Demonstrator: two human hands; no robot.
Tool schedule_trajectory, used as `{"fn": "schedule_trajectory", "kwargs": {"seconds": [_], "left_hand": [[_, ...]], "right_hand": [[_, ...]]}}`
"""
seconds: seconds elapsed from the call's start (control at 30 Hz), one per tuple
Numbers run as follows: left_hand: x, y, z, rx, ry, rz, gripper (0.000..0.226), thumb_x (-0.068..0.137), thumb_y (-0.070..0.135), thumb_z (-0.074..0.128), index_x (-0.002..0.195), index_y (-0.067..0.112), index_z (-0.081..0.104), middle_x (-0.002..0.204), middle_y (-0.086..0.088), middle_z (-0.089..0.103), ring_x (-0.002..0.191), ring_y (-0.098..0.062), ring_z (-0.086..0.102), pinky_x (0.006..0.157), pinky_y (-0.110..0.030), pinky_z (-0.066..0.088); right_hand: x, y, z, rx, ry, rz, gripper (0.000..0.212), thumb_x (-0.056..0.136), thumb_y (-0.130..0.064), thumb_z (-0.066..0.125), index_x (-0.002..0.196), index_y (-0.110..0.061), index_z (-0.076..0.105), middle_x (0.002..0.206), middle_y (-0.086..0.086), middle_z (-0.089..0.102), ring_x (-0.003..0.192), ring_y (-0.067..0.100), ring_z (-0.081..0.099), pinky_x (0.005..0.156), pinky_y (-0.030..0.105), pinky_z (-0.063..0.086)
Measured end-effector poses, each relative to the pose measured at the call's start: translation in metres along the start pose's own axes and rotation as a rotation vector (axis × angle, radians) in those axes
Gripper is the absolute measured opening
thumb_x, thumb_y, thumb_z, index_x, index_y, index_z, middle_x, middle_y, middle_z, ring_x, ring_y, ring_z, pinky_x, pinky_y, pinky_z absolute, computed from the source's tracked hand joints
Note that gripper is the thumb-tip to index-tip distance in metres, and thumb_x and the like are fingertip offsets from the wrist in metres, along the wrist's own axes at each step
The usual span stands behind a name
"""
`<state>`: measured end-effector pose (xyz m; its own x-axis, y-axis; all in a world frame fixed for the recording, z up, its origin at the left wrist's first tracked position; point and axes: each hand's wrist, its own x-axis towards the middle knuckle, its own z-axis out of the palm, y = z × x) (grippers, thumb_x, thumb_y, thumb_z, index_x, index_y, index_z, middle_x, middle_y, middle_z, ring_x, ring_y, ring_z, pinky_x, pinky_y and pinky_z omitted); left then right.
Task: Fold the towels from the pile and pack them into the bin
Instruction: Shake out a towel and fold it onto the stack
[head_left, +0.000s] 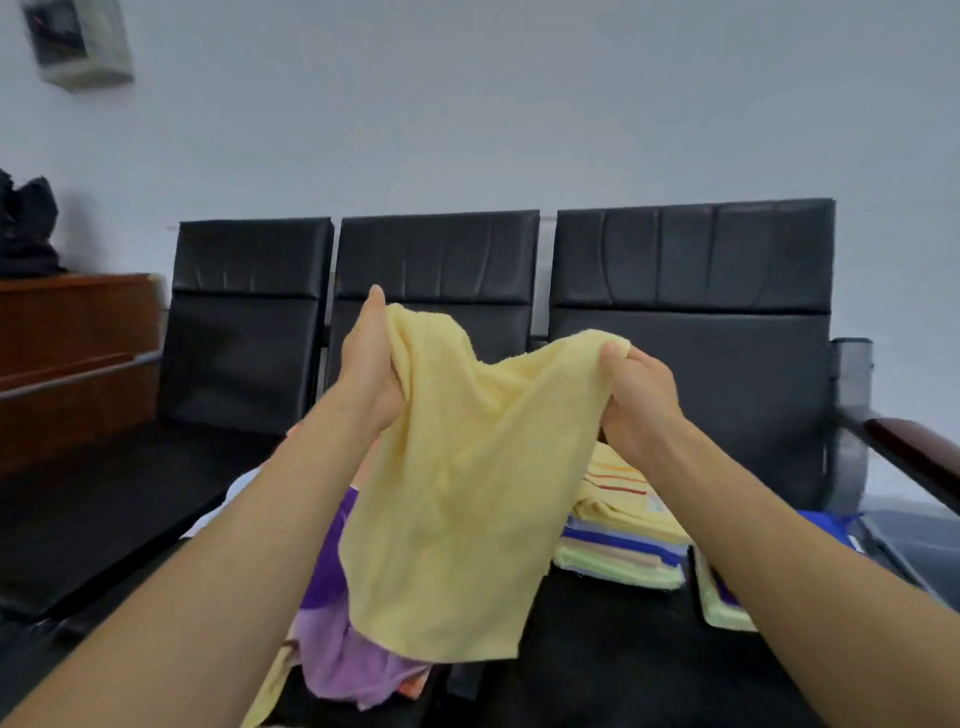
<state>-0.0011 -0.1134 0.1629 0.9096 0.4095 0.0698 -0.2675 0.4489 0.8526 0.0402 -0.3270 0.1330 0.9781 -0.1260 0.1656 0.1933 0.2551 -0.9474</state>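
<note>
Head view, towel raised for folding: a pale yellow towel (457, 493) hangs in the air between both hands, above the loose pile (337, 670) of purple and other cloths on the black seat (104, 493), apparently so that its upper edge can be found and spread before the first fold. The left hand (371, 358) is closed on one upper part of the cloth and the right hand (641, 400) pinches the other upper corner with curled fingers, so the towel sags between them. Folded towels (618, 556) lie stacked just right of the pile; which object is the bin cannot be told.
</note>
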Motion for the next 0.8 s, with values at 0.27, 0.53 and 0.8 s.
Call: {"fn": "schedule_trajectory", "kwargs": {"seconds": [0.27, 0.53, 0.8], "left_hand": [[-0.031, 0.032, 0.079, 0.203, 0.112, 0.125, 0.042, 0.089, 0.027, 0.064, 0.125, 0.011, 0.05, 0.091, -0.001, 0.052, 0.09, -0.019, 0.052, 0.081, -0.033, 0.047], [-0.05, 0.016, 0.093, 0.231, 0.14, -0.027, 0.051, 0.085, 0.013, 0.067, 0.13, 0.009, 0.043, 0.105, -0.009, 0.059, 0.089, -0.02, 0.059, 0.085, -0.038, 0.054], [-0.058, 0.01, 0.094, 0.353, 0.167, 0.12, 0.035, 0.091, 0.004, 0.062, 0.123, 0.006, 0.05, 0.101, -0.006, 0.054, 0.073, -0.013, 0.05, 0.073, -0.026, 0.047]], "right_hand": [[-0.002, -0.086, -0.083, -0.171, 0.25, -0.154, 0.018, 0.085, -0.012, 0.052, 0.088, 0.0, 0.066, 0.08, 0.007, 0.048, 0.077, 0.022, 0.043, 0.064, 0.035, 0.038], [-0.009, -0.122, -0.16, -0.505, 0.372, -0.268, 0.029, 0.096, -0.017, 0.046, 0.067, -0.016, 0.05, 0.067, 0.002, 0.043, 0.067, 0.02, 0.042, 0.057, 0.028, 0.041], [-0.019, -0.137, -0.189, -0.71, 0.434, -0.165, 0.014, 0.08, -0.008, 0.068, 0.084, 0.002, 0.059, 0.093, 0.019, 0.062, 0.07, 0.027, 0.058, 0.07, 0.038, 0.056]]}}
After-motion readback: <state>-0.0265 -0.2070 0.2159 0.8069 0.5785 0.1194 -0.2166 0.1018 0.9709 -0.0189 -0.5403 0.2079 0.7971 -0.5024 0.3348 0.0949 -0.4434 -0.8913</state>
